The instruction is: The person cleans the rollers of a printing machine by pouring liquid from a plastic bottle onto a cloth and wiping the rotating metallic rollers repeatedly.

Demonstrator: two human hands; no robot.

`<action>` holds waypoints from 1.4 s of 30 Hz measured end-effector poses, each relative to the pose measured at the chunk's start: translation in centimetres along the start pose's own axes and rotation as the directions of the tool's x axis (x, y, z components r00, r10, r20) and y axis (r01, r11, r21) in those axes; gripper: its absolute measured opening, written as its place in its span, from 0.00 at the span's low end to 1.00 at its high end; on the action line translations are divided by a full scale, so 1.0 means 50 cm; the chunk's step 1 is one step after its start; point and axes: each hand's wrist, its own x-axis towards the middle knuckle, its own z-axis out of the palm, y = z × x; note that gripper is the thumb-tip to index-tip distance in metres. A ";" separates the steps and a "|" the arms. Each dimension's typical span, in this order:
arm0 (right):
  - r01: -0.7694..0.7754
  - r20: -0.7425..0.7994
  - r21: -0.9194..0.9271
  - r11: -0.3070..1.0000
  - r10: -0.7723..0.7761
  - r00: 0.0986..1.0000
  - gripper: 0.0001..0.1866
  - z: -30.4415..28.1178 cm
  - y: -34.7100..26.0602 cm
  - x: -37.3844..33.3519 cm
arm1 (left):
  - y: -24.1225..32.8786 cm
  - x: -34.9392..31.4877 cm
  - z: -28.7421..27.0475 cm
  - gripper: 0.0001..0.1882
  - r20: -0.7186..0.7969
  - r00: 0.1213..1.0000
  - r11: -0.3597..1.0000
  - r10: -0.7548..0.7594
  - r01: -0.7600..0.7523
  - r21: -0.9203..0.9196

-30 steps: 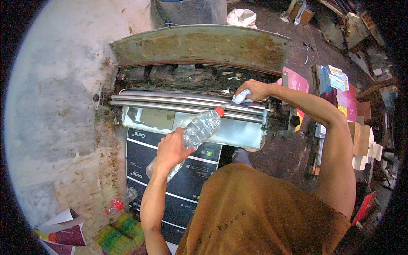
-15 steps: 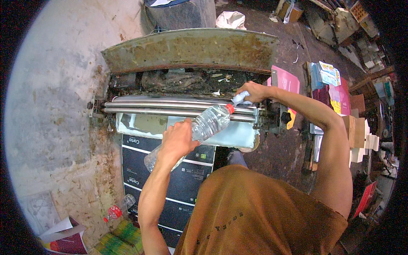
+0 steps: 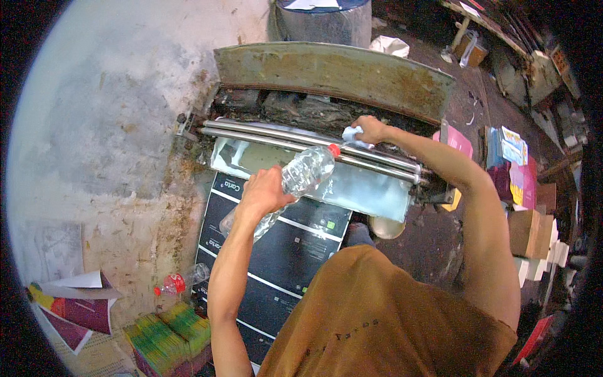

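Note:
My left hand (image 3: 267,190) is wrapped round the middle of a clear plastic bottle (image 3: 309,169), which is tilted with its red cap (image 3: 333,150) up and to the right. The bottle is held over the front of a machine with long shiny metal rollers (image 3: 377,164). My right hand (image 3: 373,129) grips a crumpled whitish cloth (image 3: 352,134) at the rear of the rollers, a little beyond the cap. Below the rollers spreads a wet, pale sheet-like surface (image 3: 370,190).
A rusty metal guard (image 3: 333,70) rises behind the rollers. Dark stacked boxes (image 3: 270,264) stand below the machine. Another red-labelled bottle (image 3: 171,284) lies near bundled green-yellow prints (image 3: 166,333) at left. Cartons (image 3: 531,232) and paper stacks (image 3: 512,163) sit at right.
The whole view has turned, so the machine appears farther right and slanted. My right hand with the cloth has moved away from the bottle cap, leaving a gap. The left hand keeps its hold.

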 end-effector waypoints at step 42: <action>0.009 -0.004 0.193 0.981 -0.009 1.000 0.24 0.155 -0.352 0.634 | -0.392 0.051 -0.181 0.30 0.033 0.898 0.897 -0.438 0.434 0.079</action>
